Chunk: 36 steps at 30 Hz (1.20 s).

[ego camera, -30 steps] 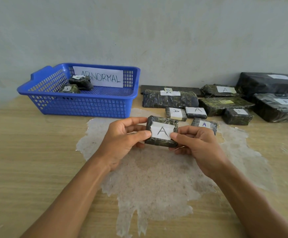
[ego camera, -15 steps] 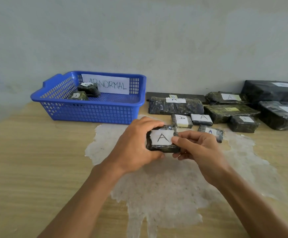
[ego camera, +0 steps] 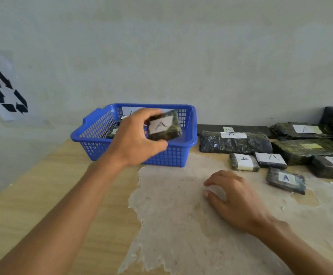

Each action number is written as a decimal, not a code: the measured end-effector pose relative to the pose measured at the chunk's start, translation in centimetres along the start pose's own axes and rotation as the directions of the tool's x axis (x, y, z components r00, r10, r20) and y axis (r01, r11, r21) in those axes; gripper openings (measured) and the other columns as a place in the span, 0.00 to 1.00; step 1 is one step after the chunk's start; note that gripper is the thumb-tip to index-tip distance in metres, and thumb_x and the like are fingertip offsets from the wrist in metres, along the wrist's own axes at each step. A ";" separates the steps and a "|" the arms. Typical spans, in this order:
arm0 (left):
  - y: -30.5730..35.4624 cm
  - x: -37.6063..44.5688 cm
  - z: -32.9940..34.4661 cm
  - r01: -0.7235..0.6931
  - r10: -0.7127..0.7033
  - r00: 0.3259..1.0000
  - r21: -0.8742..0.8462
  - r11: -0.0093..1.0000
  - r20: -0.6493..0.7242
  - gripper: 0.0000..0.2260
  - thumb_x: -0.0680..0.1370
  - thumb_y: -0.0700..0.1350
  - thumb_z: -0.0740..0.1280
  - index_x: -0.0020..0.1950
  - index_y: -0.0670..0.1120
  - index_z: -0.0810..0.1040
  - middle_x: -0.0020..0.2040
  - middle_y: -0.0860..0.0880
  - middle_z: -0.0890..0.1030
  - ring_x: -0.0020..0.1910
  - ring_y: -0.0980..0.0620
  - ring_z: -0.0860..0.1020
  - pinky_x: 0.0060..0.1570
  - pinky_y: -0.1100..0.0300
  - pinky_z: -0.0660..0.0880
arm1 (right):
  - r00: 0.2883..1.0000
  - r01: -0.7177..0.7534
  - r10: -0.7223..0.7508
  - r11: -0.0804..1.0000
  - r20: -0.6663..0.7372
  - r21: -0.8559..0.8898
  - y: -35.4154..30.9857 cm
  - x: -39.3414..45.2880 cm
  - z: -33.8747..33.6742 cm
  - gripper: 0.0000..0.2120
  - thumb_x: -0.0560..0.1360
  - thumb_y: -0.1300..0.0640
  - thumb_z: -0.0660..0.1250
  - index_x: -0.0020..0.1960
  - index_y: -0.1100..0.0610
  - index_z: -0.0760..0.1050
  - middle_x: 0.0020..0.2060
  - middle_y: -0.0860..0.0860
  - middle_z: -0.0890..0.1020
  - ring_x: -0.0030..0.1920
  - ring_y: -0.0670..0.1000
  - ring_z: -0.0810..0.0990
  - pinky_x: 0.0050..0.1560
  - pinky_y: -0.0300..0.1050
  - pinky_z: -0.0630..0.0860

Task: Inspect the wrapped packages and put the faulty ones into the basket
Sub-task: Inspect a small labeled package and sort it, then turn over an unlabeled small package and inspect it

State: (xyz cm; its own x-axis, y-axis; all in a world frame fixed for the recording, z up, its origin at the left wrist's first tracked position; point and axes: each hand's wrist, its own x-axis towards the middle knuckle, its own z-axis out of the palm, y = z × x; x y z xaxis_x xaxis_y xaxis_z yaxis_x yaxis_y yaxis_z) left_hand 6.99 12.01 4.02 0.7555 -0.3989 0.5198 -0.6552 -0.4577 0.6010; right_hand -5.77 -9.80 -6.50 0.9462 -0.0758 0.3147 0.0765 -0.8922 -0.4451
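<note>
My left hand (ego camera: 136,139) grips a small dark wrapped package (ego camera: 164,126) with a white label marked A, holding it tilted over the blue plastic basket (ego camera: 173,153). Other dark packages lie inside the basket, mostly hidden behind my hand. My right hand (ego camera: 235,197) rests on the table with loosely curled fingers and holds nothing. To its right lie small labelled packages: one with a blue A (ego camera: 285,180) and two more marked A (ego camera: 244,162) (ego camera: 271,160).
Larger wrapped packages (ego camera: 235,144) (ego camera: 308,147) are lined up along the wall at the back right. A pale worn patch (ego camera: 181,215) covers the wooden table top. A paper with a recycling symbol (ego camera: 7,92) hangs on the wall at left.
My right hand let go of the A package and dropped to the table. My left hand carried the package up and left, over the basket. The camera view shifted left.
</note>
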 end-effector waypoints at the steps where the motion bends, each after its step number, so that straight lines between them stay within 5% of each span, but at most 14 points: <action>1: -0.7 1.2 -0.3 0.048 -0.048 0.999 0.022 0.999 0.022 0.31 0.65 0.42 0.79 0.68 0.48 0.77 0.55 0.55 0.81 0.52 0.58 0.80 0.52 0.68 0.76 | 1.000 0.010 -0.010 1.000 0.008 -0.014 0.0 0.5 0.4 0.14 0.74 0.46 0.64 0.53 0.51 0.82 0.51 0.44 0.82 0.55 0.50 0.79 0.55 0.47 0.77; 6: -4.0 7.3 -0.1 0.129 -0.169 0.969 0.213 0.969 0.181 0.30 0.67 0.39 0.79 0.67 0.47 0.76 0.58 0.49 0.81 0.54 0.50 0.80 0.50 0.59 0.75 | 0.997 0.065 -0.067 0.996 -0.037 -0.056 0.0 2.3 2.0 0.12 0.75 0.46 0.62 0.50 0.50 0.81 0.48 0.43 0.79 0.51 0.49 0.76 0.48 0.48 0.78; 15: -10.1 14.2 5.1 -0.077 -0.300 0.830 0.628 0.774 0.471 0.30 0.70 0.47 0.78 0.70 0.44 0.72 0.65 0.43 0.75 0.62 0.42 0.74 0.60 0.48 0.74 | 0.984 0.108 -0.115 0.993 -0.136 -0.051 0.8 2.5 2.9 0.08 0.74 0.45 0.62 0.47 0.47 0.78 0.46 0.40 0.77 0.47 0.45 0.75 0.42 0.36 0.69; 22: -12.2 15.2 5.8 -0.154 -0.372 0.799 0.759 0.632 0.472 0.19 0.77 0.46 0.69 0.67 0.47 0.70 0.65 0.42 0.74 0.65 0.42 0.71 0.55 0.51 0.67 | 0.978 0.127 -0.128 0.992 -0.162 -0.018 1.3 2.7 3.3 0.07 0.74 0.46 0.64 0.47 0.47 0.78 0.46 0.39 0.77 0.47 0.44 0.74 0.44 0.34 0.68; 27: -12.5 15.3 6.0 -0.123 -0.412 0.788 0.774 0.621 0.457 0.25 0.77 0.50 0.71 0.72 0.48 0.69 0.69 0.42 0.74 0.68 0.41 0.71 0.63 0.50 0.69 | 0.979 0.121 -0.122 0.993 -0.163 -0.014 1.1 2.6 3.2 0.07 0.73 0.46 0.64 0.46 0.47 0.79 0.46 0.40 0.77 0.46 0.44 0.74 0.43 0.37 0.72; 32: -9.1 15.0 5.3 -0.103 -0.276 0.865 0.688 0.718 0.418 0.30 0.74 0.50 0.75 0.73 0.47 0.70 0.73 0.43 0.72 0.71 0.41 0.70 0.68 0.48 0.69 | 0.987 0.103 -0.099 0.994 -0.126 0.025 0.8 2.6 2.9 0.09 0.73 0.46 0.64 0.48 0.48 0.79 0.47 0.43 0.78 0.49 0.47 0.75 0.47 0.42 0.76; 36: -3.4 13.5 5.7 -0.163 0.065 0.968 0.407 0.899 0.243 0.18 0.73 0.43 0.74 0.63 0.45 0.80 0.62 0.43 0.80 0.61 0.41 0.77 0.62 0.48 0.73 | 0.995 0.081 -0.074 0.991 -0.066 0.105 0.9 2.6 2.3 0.10 0.73 0.47 0.64 0.49 0.50 0.80 0.49 0.45 0.79 0.51 0.49 0.75 0.51 0.48 0.77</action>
State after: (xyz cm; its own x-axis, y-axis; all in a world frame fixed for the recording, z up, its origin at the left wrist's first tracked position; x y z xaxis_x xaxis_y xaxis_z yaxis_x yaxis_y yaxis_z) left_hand 19.39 3.65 5.50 0.6880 -0.6089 0.3950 -0.7126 -0.6698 0.2087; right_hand -2.55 -9.77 -7.98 0.9152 -0.0383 0.4011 0.1855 -0.8437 -0.5038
